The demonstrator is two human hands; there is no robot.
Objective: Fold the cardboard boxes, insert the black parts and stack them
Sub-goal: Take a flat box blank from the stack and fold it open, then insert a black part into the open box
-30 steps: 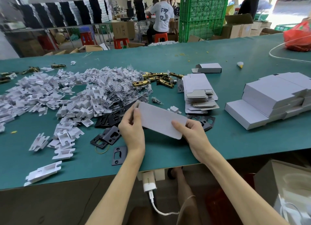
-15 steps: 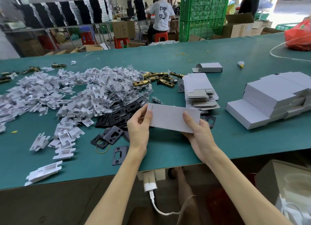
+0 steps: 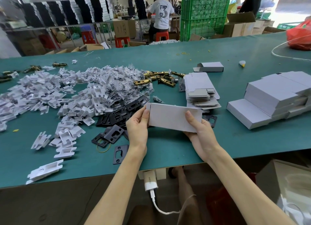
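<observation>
A white cardboard box is held over the green table, its long side facing me. My left hand grips its left end, thumb on the front face. My right hand holds the right end from below, thumb on the front. Black metal plates lie scattered just left of my hands, one more plate near the table edge. A pile of flat box blanks sits behind the box. Finished white boxes are stacked at the right.
A big heap of white plastic inserts covers the left of the table. Brass latches lie behind the plates. One folded box stands further back. A red bag is at far right. People work beyond the table.
The box has swung from a tilted pose to level and risen slightly toward the blank pile. Both hands moved up and right with it.
</observation>
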